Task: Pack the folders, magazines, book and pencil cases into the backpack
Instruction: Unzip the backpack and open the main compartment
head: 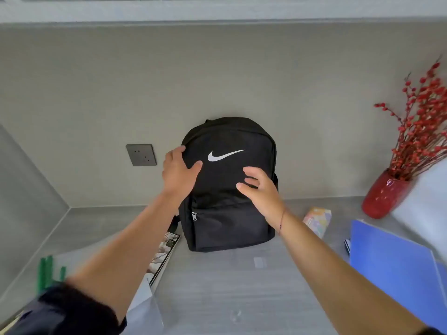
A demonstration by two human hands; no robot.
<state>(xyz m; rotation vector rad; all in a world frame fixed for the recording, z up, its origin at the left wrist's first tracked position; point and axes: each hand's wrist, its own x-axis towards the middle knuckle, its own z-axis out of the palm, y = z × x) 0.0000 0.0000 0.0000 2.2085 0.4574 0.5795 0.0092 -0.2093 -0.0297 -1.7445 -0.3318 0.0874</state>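
Hidden: magazine [164, 255] partly under left forearm; blue folder [391, 264] cut off at right edge; pastel item [316, 220] too blurred to name | Materials: black fabric backpack [229, 213] upright against far wall, centre | Grip: left hand [179, 172] spread against its left side; right hand [258, 189] loosely curled at the front, holding nothing | Around: glossy red vase [384, 194] far right

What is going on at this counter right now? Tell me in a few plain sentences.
A person is handling a black backpack that stands upright against the wall. The left hand rests on its upper left side, and the right hand is at its front, fingers loosely bent. Packing seems not yet begun: a magazine lies left of the bag, a blue folder sits to the right, and what looks like a colourful pencil case lies between bag and folder.
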